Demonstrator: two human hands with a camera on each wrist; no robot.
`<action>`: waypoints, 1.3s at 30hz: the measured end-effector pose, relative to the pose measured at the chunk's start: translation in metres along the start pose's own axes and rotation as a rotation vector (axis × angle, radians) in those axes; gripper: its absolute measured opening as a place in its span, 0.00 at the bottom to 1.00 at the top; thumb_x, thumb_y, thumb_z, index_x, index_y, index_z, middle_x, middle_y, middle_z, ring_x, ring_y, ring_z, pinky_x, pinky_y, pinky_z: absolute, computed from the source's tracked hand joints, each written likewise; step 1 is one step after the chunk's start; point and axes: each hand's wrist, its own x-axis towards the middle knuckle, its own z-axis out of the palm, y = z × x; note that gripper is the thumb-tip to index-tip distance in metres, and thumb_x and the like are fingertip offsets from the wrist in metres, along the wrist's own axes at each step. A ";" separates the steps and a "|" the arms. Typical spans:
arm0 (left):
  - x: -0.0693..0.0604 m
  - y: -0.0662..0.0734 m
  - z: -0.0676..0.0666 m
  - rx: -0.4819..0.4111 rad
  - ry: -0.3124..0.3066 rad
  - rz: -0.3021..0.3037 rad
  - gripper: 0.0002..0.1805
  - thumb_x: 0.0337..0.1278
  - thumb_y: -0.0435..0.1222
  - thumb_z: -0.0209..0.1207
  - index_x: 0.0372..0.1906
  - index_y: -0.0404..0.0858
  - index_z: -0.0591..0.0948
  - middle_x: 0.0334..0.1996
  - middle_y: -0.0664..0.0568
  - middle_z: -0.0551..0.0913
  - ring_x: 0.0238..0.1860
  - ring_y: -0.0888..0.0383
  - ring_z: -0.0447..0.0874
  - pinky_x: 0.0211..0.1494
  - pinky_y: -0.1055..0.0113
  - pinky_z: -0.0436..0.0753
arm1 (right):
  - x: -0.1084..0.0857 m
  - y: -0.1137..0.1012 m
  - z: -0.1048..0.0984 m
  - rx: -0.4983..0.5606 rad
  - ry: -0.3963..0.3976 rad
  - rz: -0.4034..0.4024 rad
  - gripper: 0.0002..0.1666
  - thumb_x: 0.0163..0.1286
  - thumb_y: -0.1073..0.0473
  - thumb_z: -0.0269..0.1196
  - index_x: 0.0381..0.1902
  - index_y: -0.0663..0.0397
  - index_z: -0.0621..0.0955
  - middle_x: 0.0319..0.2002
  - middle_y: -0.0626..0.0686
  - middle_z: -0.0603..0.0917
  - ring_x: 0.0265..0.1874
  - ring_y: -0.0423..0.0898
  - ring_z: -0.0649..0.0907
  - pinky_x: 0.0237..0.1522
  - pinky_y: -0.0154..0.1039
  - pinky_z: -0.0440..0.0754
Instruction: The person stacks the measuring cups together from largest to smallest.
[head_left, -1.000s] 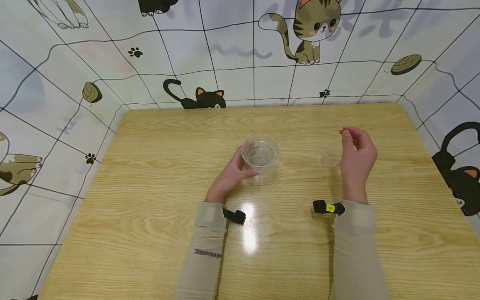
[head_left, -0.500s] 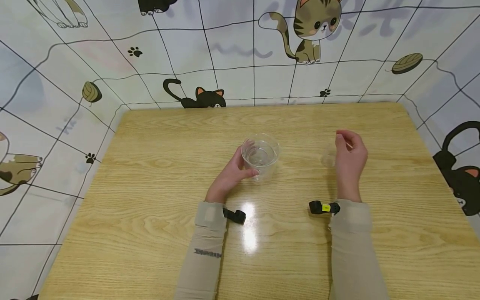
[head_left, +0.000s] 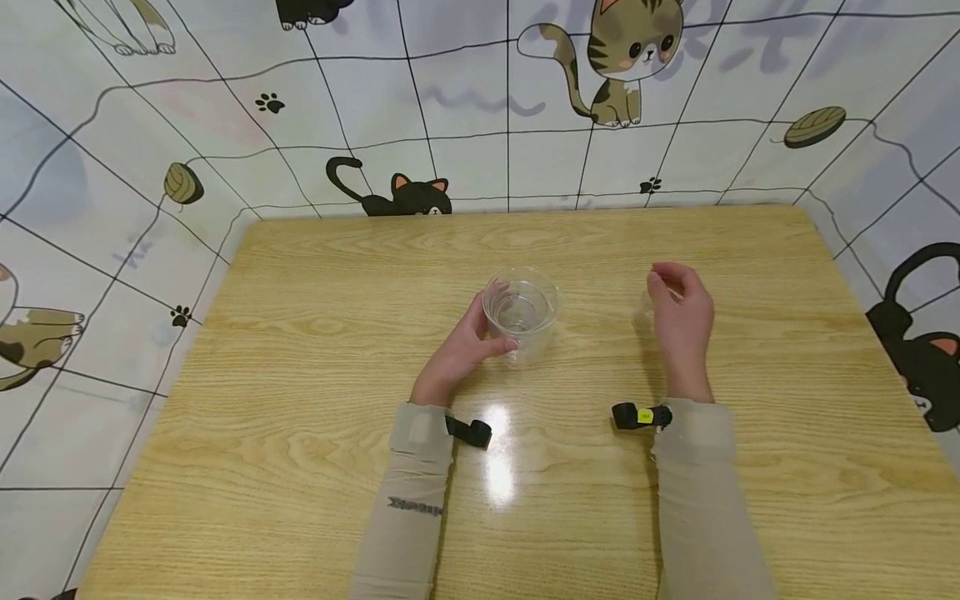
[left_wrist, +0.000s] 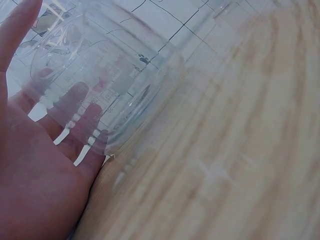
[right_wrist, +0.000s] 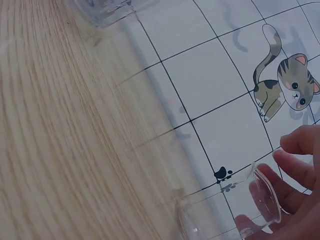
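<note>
My left hand (head_left: 457, 354) grips a clear beaker (head_left: 531, 310) standing upright near the table's middle. In the left wrist view its fingers and thumb reach round the clear wall, which bears printed scale marks. Whether it contains liquid I cannot tell. My right hand (head_left: 682, 325) hovers on the right, fingers loosely bent, at the rim of a second, smaller clear vessel (right_wrist: 192, 225). In the right wrist view, some right fingers (right_wrist: 292, 192) show beside and through this vessel's rim, with no thumb across its near wall. Contact is hard to judge.
Beneath both hands lies a wood-grain table (head_left: 300, 375). Its far edge meets a white wall (head_left: 465, 100) with black grid lines and cartoon cats; similar walls stand left and right. Dark wrist cameras stick out inward from both sleeves.
My right hand has moved left, covering more of the smaller clear vessel. The left hand and its beaker stay where they were.
</note>
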 end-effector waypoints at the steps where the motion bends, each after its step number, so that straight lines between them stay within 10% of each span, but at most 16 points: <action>1: 0.000 0.000 0.000 0.003 -0.001 0.000 0.47 0.44 0.31 0.64 0.68 0.49 0.50 0.67 0.58 0.52 0.66 0.64 0.47 0.67 0.63 0.46 | 0.000 0.000 0.000 -0.021 -0.010 0.001 0.23 0.64 0.45 0.54 0.52 0.50 0.74 0.48 0.48 0.74 0.50 0.42 0.71 0.53 0.39 0.66; 17: -0.001 -0.002 -0.001 0.017 0.001 -0.001 0.48 0.44 0.33 0.65 0.68 0.51 0.49 0.66 0.56 0.54 0.66 0.63 0.50 0.67 0.61 0.47 | 0.003 -0.004 -0.021 -0.464 -0.393 0.049 0.57 0.55 0.28 0.50 0.69 0.57 0.45 0.66 0.68 0.43 0.61 0.68 0.53 0.53 0.66 0.56; 39: 0.000 -0.001 -0.001 0.013 -0.009 0.015 0.49 0.43 0.38 0.67 0.68 0.50 0.49 0.65 0.57 0.56 0.66 0.59 0.51 0.66 0.61 0.49 | -0.001 -0.005 -0.030 -0.611 -0.392 0.048 0.58 0.55 0.30 0.53 0.69 0.60 0.45 0.56 0.73 0.58 0.51 0.68 0.64 0.45 0.63 0.65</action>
